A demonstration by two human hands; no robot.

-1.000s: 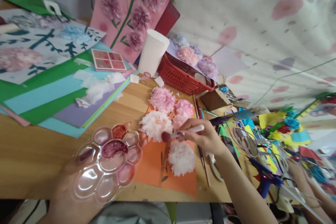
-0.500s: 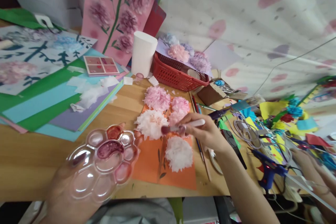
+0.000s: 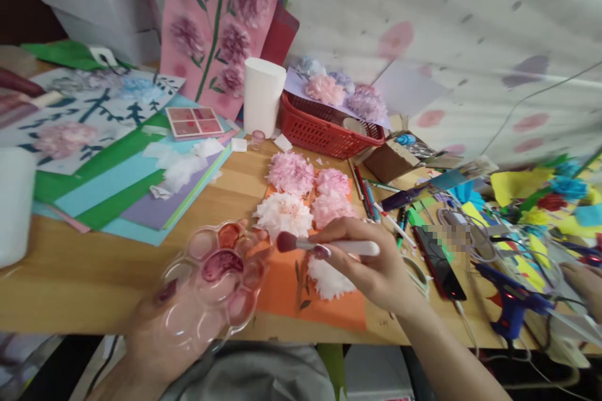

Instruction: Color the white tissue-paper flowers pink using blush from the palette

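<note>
My left hand (image 3: 155, 326) grips a clear flower-shaped paint palette (image 3: 188, 319), its wells tinted pink, red and dark magenta. In my right hand (image 3: 371, 260) is a makeup brush (image 3: 345, 247) with a white handle, its reddish bristles pointing left. The bristles hover near the lower edge of a white paper flower (image 3: 283, 214), close to the palette. Pink paper flowers (image 3: 290, 173) sit behind it on an orange card (image 3: 277, 291). Another white paper flower (image 3: 329, 277) lies partly hidden under my right hand.
A red basket (image 3: 324, 135) and a white paper roll (image 3: 263, 97) stand at the back. Coloured paper sheets (image 3: 141, 210) cover the left. To the right are a phone (image 3: 439, 263), a blue glue gun (image 3: 510, 301), cables and another person's hand (image 3: 583, 279).
The brush has drawn slightly left and down, away from the white flower. The palette has shifted right, nearer to the brush. The camera view has turned a little.
</note>
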